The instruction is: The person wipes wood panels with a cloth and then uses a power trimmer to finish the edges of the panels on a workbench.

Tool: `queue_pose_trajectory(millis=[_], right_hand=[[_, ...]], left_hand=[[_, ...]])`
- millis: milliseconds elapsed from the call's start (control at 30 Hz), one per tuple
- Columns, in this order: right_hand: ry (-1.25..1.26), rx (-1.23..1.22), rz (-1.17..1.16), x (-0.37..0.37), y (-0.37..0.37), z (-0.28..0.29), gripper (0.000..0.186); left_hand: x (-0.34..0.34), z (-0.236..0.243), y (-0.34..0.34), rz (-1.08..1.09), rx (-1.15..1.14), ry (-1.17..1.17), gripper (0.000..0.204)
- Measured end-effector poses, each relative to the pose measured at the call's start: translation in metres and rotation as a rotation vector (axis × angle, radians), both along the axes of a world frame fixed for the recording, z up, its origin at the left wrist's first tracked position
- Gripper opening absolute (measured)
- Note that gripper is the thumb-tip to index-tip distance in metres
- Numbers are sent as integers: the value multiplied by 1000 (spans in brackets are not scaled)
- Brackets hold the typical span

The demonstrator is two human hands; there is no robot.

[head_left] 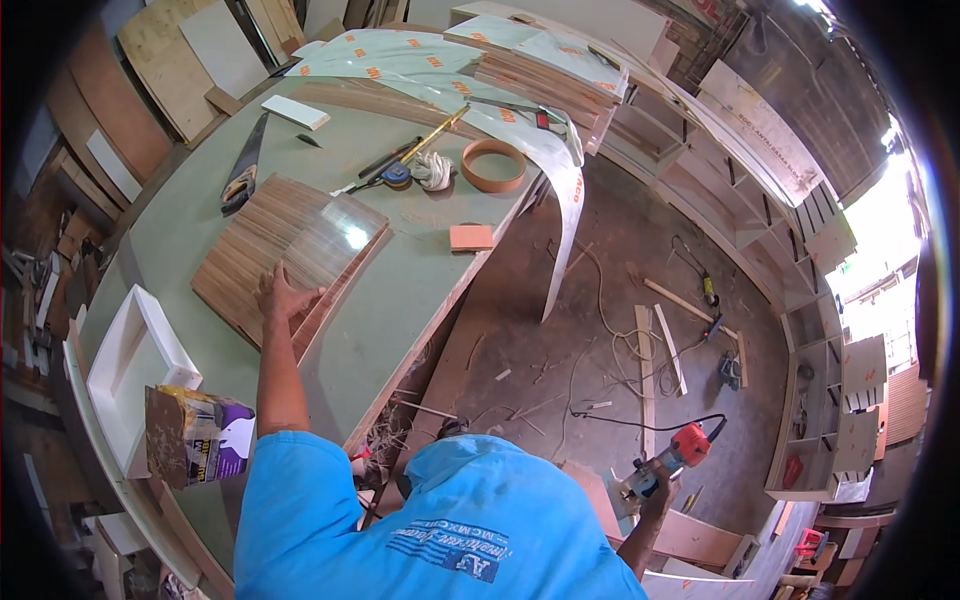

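My left hand [285,295] lies with its fingers apart on the near edge of a stack of wood-grain panels [270,235], glossy on top. The stack rests on a pale green tabletop [400,290]. Low at the right, away from the table, my right hand [655,503] is closed around a trim router [655,470] with a red top and grey body. A black cord runs from its top. My fingers on the router's far side are hidden. Beyond the panels lie a handsaw [243,170], a blue tape measure [397,177] and a bundle of white cord [433,171].
A roll of brown edge banding [493,166] and a small orange-brown block [471,237] sit near the table's right edge. At the left are a white open frame [150,370] and a worn carton [200,435]. Cables, wood strips [645,375] and power tools lie on the floor.
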State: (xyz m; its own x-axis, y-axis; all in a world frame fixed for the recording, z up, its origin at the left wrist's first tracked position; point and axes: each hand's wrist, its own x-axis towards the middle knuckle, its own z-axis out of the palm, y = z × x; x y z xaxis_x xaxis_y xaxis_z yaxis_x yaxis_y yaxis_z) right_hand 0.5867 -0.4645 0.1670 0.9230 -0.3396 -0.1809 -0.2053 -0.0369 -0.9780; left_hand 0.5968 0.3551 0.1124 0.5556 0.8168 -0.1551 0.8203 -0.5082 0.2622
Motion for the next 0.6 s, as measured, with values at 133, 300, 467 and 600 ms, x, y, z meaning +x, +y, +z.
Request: queue_pose_trajectory(millis=[133,300,467,600], right_hand=[[-8,-15,15,0,25,6,40],[-1,-39,27,-10,28,2,38],[52,-1,77,-22,31,-1,37],[56,34,129,-33,35,-2,36]], left_hand=[[-21,-17,32,22,29,-90,134],[-18,-10,13,51,38,-100,125],[-27,-5,-46,251,-5,-261,93],[-41,-8,-73,248,129,-472,62]])
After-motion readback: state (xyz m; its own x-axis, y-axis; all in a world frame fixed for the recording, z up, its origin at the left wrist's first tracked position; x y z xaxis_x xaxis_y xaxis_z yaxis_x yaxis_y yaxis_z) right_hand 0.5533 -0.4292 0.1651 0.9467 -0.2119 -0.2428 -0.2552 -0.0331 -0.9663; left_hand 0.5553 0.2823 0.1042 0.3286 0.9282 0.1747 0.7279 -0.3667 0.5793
